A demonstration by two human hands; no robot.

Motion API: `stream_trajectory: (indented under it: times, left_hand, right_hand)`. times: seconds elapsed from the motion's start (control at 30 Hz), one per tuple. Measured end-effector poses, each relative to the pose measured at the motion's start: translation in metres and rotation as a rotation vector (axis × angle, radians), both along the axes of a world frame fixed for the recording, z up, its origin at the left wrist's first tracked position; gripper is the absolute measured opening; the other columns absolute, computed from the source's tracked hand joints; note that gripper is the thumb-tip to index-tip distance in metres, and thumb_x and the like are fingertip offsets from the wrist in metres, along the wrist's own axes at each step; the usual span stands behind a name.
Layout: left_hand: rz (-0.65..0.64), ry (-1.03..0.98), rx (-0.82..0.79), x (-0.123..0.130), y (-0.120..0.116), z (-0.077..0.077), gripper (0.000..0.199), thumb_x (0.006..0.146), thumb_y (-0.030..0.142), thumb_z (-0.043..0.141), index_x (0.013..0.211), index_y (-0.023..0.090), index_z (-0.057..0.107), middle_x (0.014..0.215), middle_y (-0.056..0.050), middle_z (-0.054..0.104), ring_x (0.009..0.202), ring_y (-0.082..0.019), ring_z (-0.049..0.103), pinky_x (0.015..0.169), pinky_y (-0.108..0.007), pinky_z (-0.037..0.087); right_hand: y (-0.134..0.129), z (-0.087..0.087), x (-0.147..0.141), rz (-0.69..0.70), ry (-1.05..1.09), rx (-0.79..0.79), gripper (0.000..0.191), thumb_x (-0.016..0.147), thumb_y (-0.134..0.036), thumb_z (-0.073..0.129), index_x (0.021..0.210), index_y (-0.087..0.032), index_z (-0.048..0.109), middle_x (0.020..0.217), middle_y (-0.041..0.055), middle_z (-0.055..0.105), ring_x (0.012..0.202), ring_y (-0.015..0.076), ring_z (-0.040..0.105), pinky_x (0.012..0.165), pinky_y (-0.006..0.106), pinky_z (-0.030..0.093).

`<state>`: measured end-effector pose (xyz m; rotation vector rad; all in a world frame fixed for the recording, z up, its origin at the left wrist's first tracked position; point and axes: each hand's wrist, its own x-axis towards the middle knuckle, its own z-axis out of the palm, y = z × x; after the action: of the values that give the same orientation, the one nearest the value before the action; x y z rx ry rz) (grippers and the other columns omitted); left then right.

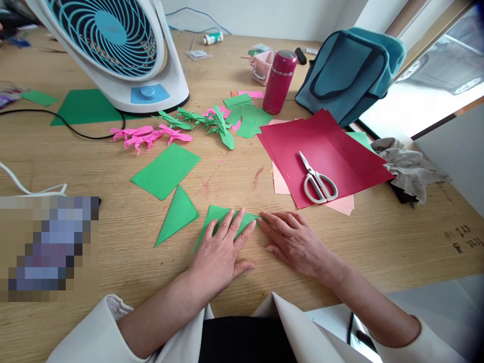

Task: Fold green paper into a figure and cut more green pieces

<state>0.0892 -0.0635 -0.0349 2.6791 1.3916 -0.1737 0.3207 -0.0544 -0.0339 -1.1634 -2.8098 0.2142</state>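
A folded green paper triangle (pixel 245 220) lies on the wooden table in front of me, its left part partly hidden by my hand. Across it rests my left hand (pixel 223 247), palm down with the fingers spread. My right hand (pixel 297 242) lies palm down at the triangle's right tip; its fingers are close together and the thumb is apart, with the fingertips touching the paper's corner. Left of these sits another folded green triangle (pixel 177 216), separate from the one under my hands. A green folded rectangle of paper (pixel 166 171) lies just beyond it.
Silver scissors (pixel 316 181) lie on red paper sheets (pixel 340 146) to the right. Pink paper cutouts (pixel 147 136) and green ones (pixel 223 126) lie farther back. Behind stand a white fan (pixel 151 101), a red thermos (pixel 280 83) and a teal bag (pixel 344 70). A blurred patch covers the left.
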Motion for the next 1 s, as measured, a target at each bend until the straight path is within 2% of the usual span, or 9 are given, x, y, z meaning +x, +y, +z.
stream_trajectory:
  times: [0.1,0.27,0.47,0.67,0.83,1.0]
  left_hand:
    - [0.011,-0.013,0.000,0.000,-0.001,-0.002,0.090,0.080,0.074,0.054,0.153,0.027,0.034,0.162,-0.012,0.024,0.146,-0.035,0.030,0.110,-0.058,0.035]
    - [-0.031,-0.025,0.025,0.001,-0.003,-0.004,0.093,0.081,0.078,0.046,0.153,0.022,0.032,0.162,-0.007,0.025,0.149,-0.035,0.022,0.117,-0.062,0.023]
    - [-0.082,0.000,0.013,0.006,-0.005,-0.004,0.098,0.083,0.075,0.047,0.153,0.008,0.029,0.162,-0.014,0.023,0.149,-0.029,0.024,0.122,-0.051,0.020]
    - [-0.079,-0.047,0.078,0.003,-0.008,-0.018,0.102,0.079,0.078,0.049,0.157,0.019,0.019,0.164,-0.013,0.017,0.150,-0.029,0.021,0.120,-0.048,0.024]
    - [-0.077,-0.071,0.098,0.001,-0.010,-0.021,0.103,0.080,0.079,0.045,0.157,0.017,0.017,0.164,-0.014,0.016,0.151,-0.029,0.018,0.120,-0.048,0.022]
    - [-0.081,-0.087,0.090,0.000,-0.010,-0.021,0.101,0.082,0.078,0.043,0.157,0.016,0.017,0.164,-0.015,0.017,0.151,-0.030,0.017,0.119,-0.052,0.022]
  right_hand:
    - [-0.003,-0.001,-0.003,-0.025,0.018,0.002,0.056,0.098,-0.035,0.049,0.148,-0.010,0.041,0.148,0.0158,0.047,0.129,0.0306,0.044,0.107,0.049,0.040]
    - [-0.006,-0.004,-0.004,-0.053,0.016,0.016,0.056,0.098,-0.034,0.049,0.148,-0.010,0.041,0.149,0.0148,0.047,0.129,0.0306,0.045,0.108,0.049,0.039]
    - [-0.007,-0.008,-0.003,-0.047,0.019,0.031,0.058,0.097,-0.033,0.052,0.149,-0.010,0.040,0.150,0.0155,0.046,0.129,0.0306,0.044,0.109,0.049,0.040]
    - [-0.010,-0.004,-0.010,-0.090,-0.003,0.038,0.057,0.096,-0.033,0.053,0.148,-0.012,0.042,0.149,0.0156,0.046,0.128,0.0315,0.045,0.108,0.051,0.040]
    - [-0.019,-0.004,-0.017,-0.142,0.002,0.048,0.062,0.095,-0.039,0.054,0.148,-0.010,0.041,0.150,0.0187,0.044,0.132,0.0329,0.042,0.111,0.053,0.036]
    - [-0.024,-0.006,-0.020,-0.174,0.020,0.054,0.059,0.097,-0.036,0.050,0.149,-0.012,0.038,0.153,0.0179,0.041,0.134,0.0328,0.041,0.110,0.054,0.036]
